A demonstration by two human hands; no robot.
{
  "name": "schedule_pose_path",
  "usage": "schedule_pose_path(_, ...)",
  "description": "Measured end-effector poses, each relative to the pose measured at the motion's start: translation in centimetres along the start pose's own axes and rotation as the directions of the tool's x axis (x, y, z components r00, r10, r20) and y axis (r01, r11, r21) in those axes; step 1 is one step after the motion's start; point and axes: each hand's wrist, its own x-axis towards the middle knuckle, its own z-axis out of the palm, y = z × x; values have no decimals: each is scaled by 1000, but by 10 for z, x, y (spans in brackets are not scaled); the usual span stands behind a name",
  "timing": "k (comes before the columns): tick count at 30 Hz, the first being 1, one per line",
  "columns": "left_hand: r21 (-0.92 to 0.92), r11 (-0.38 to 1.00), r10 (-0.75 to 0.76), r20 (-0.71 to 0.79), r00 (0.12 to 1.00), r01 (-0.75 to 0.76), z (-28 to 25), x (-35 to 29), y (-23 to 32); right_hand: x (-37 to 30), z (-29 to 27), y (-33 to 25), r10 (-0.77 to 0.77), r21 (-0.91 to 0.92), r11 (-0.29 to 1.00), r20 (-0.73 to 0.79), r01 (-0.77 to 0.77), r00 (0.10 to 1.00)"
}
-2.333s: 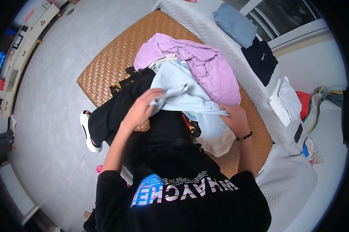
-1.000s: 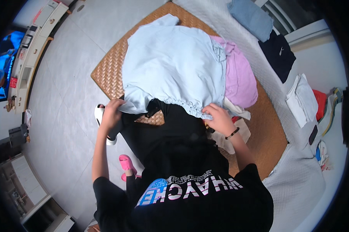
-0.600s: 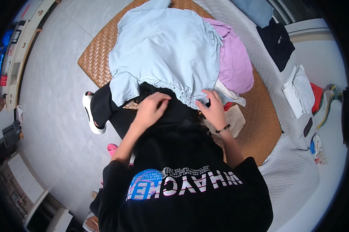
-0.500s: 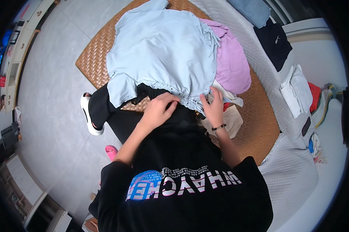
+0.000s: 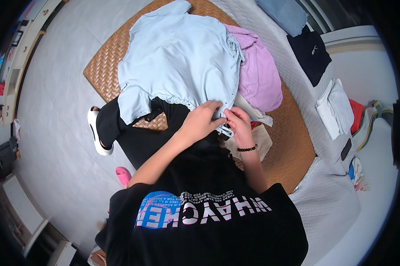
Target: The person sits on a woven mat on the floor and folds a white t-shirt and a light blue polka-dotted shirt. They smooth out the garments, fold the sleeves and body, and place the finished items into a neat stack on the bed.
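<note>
A light blue shirt (image 5: 178,62) lies spread over the woven mat, with a row of small buttons or snaps along its right edge and a gathered collar-like edge nearest me. At its near right corner, my left hand (image 5: 203,122) is closed on the shirt's edge. Right beside it, my right hand (image 5: 239,125), with a dark bead bracelet at the wrist, pinches the same edge between thumb and fingers. The two hands' fingertips almost meet, and they hide the exact spot held. A pale drawstring or strip (image 5: 226,131) hangs just below them.
Purple cloth (image 5: 260,75) and a beige cloth (image 5: 261,144) lie on the woven mat (image 5: 293,137) to the right. Folded black (image 5: 310,55) and white clothes (image 5: 335,108) sit on the quilted grey cover. My foot in a white slipper (image 5: 93,128) and a pink slipper (image 5: 123,175) are at left.
My left hand has moved right along the shirt's edge toward my right hand. My right hand's fingers, spread before, are now pinched together on the edge.
</note>
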Motion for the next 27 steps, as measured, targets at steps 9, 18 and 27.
schedule_pose_path(9, -396, 909, -147, -5, 989, 133, -18, 0, -12, -5, 5, -18, -105, -167, 981, 3, 104, 995)
schedule_pose_path(18, -956, 294, -346, -108, 932, -1, -64, -6, 4, -8, -44, -14, -19, -363, 931, -184, -50, 983)
schedule_pose_path(27, -597, 778, 149, -125, 981, -194, -42, -26, 83, 26, 53, -78, -342, -699, -68, 687, 712, 642)
